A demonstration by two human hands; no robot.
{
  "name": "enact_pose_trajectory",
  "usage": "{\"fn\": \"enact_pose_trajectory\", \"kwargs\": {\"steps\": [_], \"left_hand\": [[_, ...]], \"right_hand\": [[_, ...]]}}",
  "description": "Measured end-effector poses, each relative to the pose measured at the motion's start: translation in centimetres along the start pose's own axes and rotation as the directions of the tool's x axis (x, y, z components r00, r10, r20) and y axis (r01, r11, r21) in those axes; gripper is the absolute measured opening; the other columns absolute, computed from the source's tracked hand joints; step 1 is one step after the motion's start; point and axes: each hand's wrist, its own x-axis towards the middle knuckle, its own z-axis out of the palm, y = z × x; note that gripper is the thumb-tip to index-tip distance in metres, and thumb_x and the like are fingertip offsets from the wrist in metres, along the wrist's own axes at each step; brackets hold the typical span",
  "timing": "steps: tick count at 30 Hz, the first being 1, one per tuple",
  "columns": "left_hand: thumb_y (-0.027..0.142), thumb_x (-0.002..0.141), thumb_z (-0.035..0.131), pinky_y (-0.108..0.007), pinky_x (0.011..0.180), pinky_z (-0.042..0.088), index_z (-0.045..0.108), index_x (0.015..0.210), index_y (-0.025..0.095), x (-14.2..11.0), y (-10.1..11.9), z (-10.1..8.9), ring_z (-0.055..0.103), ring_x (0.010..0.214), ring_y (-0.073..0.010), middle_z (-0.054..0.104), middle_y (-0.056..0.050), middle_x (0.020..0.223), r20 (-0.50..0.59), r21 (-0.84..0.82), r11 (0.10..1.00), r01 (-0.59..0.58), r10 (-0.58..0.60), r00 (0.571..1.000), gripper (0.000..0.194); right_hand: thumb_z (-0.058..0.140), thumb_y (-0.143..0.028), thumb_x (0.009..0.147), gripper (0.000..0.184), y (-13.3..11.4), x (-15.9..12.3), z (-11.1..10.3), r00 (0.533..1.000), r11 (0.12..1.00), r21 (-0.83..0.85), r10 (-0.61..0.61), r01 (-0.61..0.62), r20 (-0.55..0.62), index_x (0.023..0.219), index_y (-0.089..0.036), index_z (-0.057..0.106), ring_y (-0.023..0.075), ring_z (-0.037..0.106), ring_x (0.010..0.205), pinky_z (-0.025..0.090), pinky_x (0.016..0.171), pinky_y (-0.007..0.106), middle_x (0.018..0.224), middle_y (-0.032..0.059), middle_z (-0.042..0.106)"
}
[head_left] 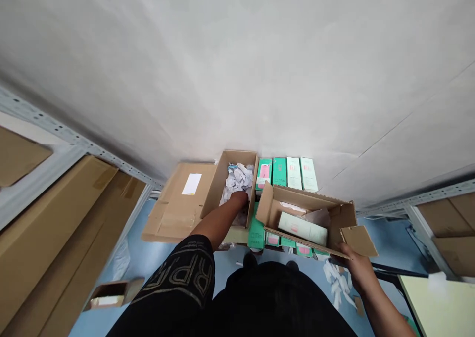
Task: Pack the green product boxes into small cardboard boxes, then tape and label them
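Note:
My left hand point(240, 198) reaches down into an open cardboard box with crumpled white paper scraps point(238, 177) in it. Its fingers point downward, hidden beneath the back of the hand. My right hand point(353, 259) grips the near right corner of a second open cardboard box point(304, 196), beside a raised flap. That box sits tilted and contains a pale green carton point(302, 228) and some crumpled whitish paper. Behind it stand green cartons point(279, 171) and pale cartons point(294, 172) in a row; more green cartons show below it.
A flattened cardboard piece point(174, 203) with a white label lies left of the paper-filled box. Metal shelving point(59, 126) with large cartons flanks the left; another rack point(426, 223) is at right. A small open box point(111, 295) and paper strips point(338, 282) lie on the blue floor.

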Motion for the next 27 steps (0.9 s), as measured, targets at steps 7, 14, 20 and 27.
{"fn": "enact_pose_trajectory", "kwargs": {"steps": [7, 14, 20, 27], "left_hand": [[0.022, 0.086, 0.072, -0.038, 0.099, 0.050, 0.076, 0.107, 0.011, -2.6, -3.2, -4.2, 0.067, 0.120, -0.0355, 0.072, -0.023, 0.121, -0.176, 0.002, 1.000, -0.018, 0.019, 0.984, 0.023], [0.039, 0.100, 0.054, -0.034, 0.095, 0.053, 0.071, 0.130, 0.016, -11.2, -3.9, -7.0, 0.070, 0.114, -0.0299, 0.075, -0.016, 0.123, -0.538, -0.231, 0.968, -0.100, -0.041, 0.842, 0.041], [0.022, 0.093, 0.056, -0.043, 0.113, 0.045, 0.068, 0.132, 0.023, -20.3, 3.2, -7.9, 0.061, 0.129, -0.0299, 0.068, -0.012, 0.135, -0.682, 0.100, 0.860, -0.500, 0.425, 0.595, 0.040], [0.020, 0.089, 0.064, -0.049, 0.123, 0.035, 0.066, 0.132, 0.022, -20.4, 15.3, -4.2, 0.055, 0.137, -0.0320, 0.063, -0.014, 0.142, -0.429, -0.069, 0.698, -0.712, 0.624, 0.653, 0.043]], "right_hand": [[0.084, -0.033, 0.053, 0.038, -0.5, -1.0, 0.7, 0.993, 0.995, 0.043, 0.092, -0.089, -0.074, 0.083, -0.020, 0.066, 0.0270, 0.073, 0.075, 0.065, 0.060, 0.036, 0.079, 0.0012, 0.072], [0.084, -0.033, 0.051, 0.044, -2.4, 0.0, 0.5, 0.998, 0.998, -0.012, 0.067, -0.067, -0.002, 0.090, -0.021, 0.067, 0.0229, 0.070, 0.068, 0.061, 0.054, 0.033, 0.080, 0.0009, 0.071], [0.080, -0.030, 0.053, 0.036, -3.4, 0.7, 0.0, 0.998, 0.999, 0.008, 0.052, -0.053, 0.033, 0.085, -0.022, 0.067, 0.0216, 0.066, 0.068, 0.059, 0.054, 0.031, 0.083, 0.0015, 0.070], [0.076, -0.029, 0.055, 0.036, -3.4, 1.4, -2.2, 0.997, 1.000, 0.019, -0.021, 0.020, 0.068, 0.089, -0.022, 0.067, 0.0187, 0.064, 0.068, 0.058, 0.053, 0.029, 0.085, 0.0011, 0.070]]}}
